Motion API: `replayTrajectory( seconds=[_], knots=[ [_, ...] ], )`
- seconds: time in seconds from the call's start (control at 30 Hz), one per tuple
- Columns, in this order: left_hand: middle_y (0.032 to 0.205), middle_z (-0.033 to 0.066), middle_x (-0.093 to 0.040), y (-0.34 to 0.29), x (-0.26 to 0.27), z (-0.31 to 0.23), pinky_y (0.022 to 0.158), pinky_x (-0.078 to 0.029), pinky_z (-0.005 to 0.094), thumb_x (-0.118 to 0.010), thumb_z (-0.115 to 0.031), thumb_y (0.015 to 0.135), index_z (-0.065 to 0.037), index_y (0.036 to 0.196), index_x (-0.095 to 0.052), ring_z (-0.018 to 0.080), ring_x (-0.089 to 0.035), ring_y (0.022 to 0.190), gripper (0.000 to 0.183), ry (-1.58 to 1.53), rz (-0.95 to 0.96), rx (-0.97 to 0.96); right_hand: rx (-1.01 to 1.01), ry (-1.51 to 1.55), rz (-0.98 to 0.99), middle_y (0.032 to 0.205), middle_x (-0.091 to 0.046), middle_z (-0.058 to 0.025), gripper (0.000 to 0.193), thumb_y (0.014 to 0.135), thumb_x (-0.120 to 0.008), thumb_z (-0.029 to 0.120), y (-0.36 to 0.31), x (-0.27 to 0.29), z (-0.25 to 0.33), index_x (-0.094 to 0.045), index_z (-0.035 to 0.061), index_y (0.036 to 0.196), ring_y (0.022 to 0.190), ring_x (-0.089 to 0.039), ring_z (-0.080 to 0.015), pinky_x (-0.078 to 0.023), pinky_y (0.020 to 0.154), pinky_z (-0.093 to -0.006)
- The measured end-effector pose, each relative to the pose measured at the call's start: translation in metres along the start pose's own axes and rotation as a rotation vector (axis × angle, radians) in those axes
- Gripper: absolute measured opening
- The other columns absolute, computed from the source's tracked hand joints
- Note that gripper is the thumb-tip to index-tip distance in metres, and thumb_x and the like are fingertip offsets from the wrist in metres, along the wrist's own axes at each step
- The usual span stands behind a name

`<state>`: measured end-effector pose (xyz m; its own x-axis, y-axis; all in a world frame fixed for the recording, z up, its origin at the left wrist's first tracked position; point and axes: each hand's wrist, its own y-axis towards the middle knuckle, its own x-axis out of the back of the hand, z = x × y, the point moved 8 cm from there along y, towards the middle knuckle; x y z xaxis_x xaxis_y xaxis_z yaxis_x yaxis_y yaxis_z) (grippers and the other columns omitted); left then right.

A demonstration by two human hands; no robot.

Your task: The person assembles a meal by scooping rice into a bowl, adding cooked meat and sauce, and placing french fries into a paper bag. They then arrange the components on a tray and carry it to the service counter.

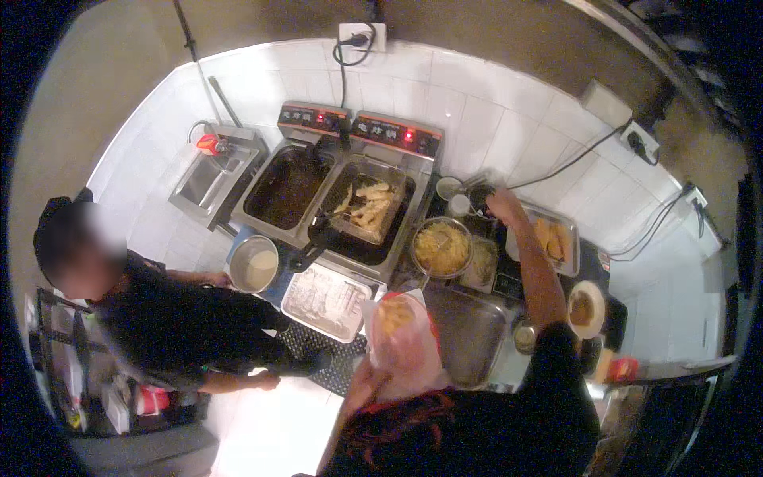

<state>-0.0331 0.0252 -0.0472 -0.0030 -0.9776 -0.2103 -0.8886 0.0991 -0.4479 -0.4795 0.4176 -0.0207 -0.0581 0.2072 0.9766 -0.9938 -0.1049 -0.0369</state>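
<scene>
My left hand [364, 385] is closed around a paper-lined red basket [434, 322]. Fries [395, 315] lie on its white paper. With the arm stretched across the counter, my right hand [502, 207] is at a small dark container [480, 197] by the wall. Its fingers look closed, but what they grip is too small to make out. Between the two hands sits a round metal bowl [414, 256] of yellow fries, a utensil handle sticking out toward me. Right of my right forearm, a metal tray [574, 253] holds golden fried pieces.
Left of the bowl stand two fryers; a frying basket [395, 230] holds pale battered pieces. A co-worker [191, 326] at left touches a metal pot [240, 269]. A floured tray [326, 329] lies before the fryers. A white bowl [598, 296] of brown food stands at right.
</scene>
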Motion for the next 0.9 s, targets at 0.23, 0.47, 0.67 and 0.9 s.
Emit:
replayTrajectory(
  seconds=[0.23, 0.47, 0.67, 0.9],
  knots=[
    [0.137, 0.0182, -0.063, 0.022, 0.016, -0.011, 0.109, -0.046, 0.0414, -0.070, -0.014, 0.084, 0.003, 0.148, -0.046, 0.0307, -0.060, 0.125, 0.070, 0.162, 0.051, 0.027, -0.092, 0.168, -0.193, 0.107, -0.065, -0.0319, 0.035, 0.091, -0.057, 0.018, -0.120, -0.040, -0.036, -0.059, -0.0080, 0.114, 0.100, -0.065, -0.0499, -0.053, 0.087, -0.0545],
    [0.136, 0.0184, -0.063, 0.045, 0.033, 0.002, 0.110, -0.046, 0.0417, -0.070, -0.014, 0.081, 0.004, 0.145, -0.048, 0.0315, -0.059, 0.126, 0.070, 0.268, 0.139, 0.024, -0.106, 0.123, -0.341, 0.114, -0.066, -0.0301, 0.036, 0.094, -0.055, 0.016, -0.151, 0.037, 0.008, -0.060, -0.0043, 0.123, 0.107, -0.065, -0.0460, -0.053, 0.093, -0.0519],
    [0.144, 0.0191, -0.057, 0.036, 0.033, -0.012, 0.114, -0.042, 0.0420, -0.070, -0.024, 0.088, 0.003, 0.149, -0.043, 0.0318, -0.054, 0.133, 0.072, 0.158, 0.183, -0.061, 0.297, 0.098, -0.281, 0.119, -0.067, -0.0227, 0.039, 0.090, -0.060, 0.016, -0.111, 0.171, 0.171, -0.064, 0.0035, 0.127, 0.112, -0.063, -0.0428, -0.052, 0.097, -0.0499],
    [0.147, 0.0195, -0.054, 0.010, 0.034, -0.048, 0.115, -0.040, 0.0422, -0.069, -0.028, 0.091, 0.003, 0.153, -0.038, 0.0329, -0.052, 0.135, 0.076, 0.034, 0.133, -0.078, 0.706, -0.521, -0.011, 0.102, -0.071, -0.0176, 0.026, 0.083, -0.064, 0.016, -0.035, 0.117, 0.314, -0.073, 0.0046, 0.104, 0.096, -0.070, -0.0367, -0.059, 0.082, -0.0497]
  ],
)
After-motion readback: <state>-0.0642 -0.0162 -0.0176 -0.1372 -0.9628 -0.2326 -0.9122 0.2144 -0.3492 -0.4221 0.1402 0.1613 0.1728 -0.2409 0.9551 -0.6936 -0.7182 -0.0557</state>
